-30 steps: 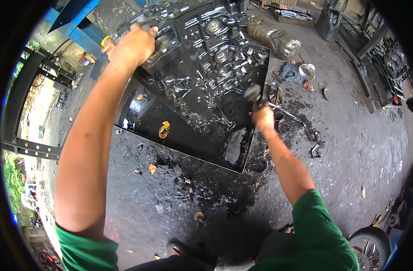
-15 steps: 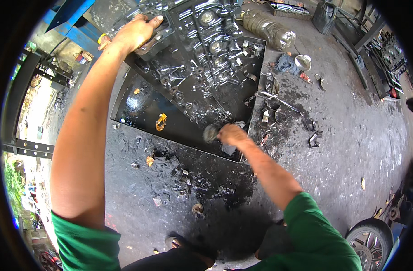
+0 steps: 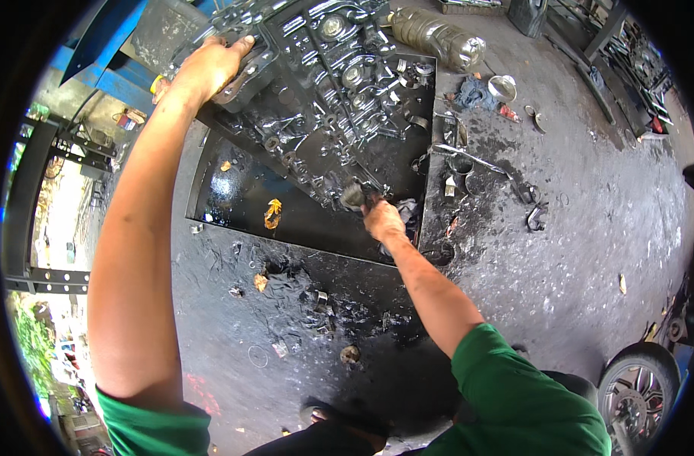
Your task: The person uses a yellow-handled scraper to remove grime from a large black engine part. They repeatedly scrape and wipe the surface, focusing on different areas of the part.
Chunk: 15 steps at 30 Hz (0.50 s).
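Observation:
A greasy, dark metal engine part (image 3: pixel 305 99), like an engine block or cylinder head, stands tilted in a shallow black tray (image 3: pixel 240 194). My left hand (image 3: pixel 212 67) grips its upper left edge, some fingers hidden behind it. In my right hand (image 3: pixel 383 220) is a brush (image 3: pixel 353 197), its greyish bristles by the lower end of the engine part. Just how the fingers close on its handle is partly hidden. Close to that hand, a dirty rag (image 3: pixel 407 216) lies in the tray's corner. A yellow leaf (image 3: pixel 273 213) lies in the dark liquid.
Right of the tray lie a long metal tool (image 3: pixel 472 158), several ring-shaped parts, a blue rag (image 3: pixel 476 93) and a metal bowl (image 3: pixel 502 88). A large plastic bottle (image 3: pixel 438 39) lies behind. Dark cloth (image 3: pixel 290 283) and small parts litter the near floor. A wheel (image 3: pixel 637 395) stands at lower right.
My right hand has moved up and slightly left with the brush, toward the engine part's lower end. My left hand keeps its hold on the edge. The whole view has shifted slightly.

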Each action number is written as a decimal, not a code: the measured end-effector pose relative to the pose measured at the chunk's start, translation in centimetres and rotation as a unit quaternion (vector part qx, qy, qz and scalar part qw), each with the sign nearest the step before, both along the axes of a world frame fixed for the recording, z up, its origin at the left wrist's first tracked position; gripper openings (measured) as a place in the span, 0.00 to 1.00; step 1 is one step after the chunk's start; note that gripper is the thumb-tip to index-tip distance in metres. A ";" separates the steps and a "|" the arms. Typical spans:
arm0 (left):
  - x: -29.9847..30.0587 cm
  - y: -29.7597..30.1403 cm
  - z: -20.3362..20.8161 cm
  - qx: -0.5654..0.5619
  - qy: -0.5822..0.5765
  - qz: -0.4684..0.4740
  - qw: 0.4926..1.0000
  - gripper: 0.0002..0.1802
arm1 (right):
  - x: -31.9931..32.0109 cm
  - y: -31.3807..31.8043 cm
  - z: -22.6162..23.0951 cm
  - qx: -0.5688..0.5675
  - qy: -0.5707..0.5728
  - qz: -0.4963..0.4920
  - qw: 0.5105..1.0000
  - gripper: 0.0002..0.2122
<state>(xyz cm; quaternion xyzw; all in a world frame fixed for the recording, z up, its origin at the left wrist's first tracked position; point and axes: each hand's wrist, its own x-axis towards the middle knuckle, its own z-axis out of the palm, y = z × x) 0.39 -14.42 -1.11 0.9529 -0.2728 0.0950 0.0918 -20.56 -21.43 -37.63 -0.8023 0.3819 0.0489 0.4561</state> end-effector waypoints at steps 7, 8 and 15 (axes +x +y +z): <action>0.3 0.2 0.2 0.010 -0.012 -0.050 0.999 0.38 | 1.7 2.5 0.7 -0.090 0.033 -0.072 0.993 0.18; 0.1 0.4 0.4 0.015 0.001 -0.058 0.998 0.38 | 1.7 2.4 1.0 -0.117 0.021 -0.094 0.988 0.17; -2.7 -0.1 1.1 0.013 0.030 0.010 0.999 0.36 | 1.7 3.7 2.3 -0.168 0.031 0.064 0.983 0.17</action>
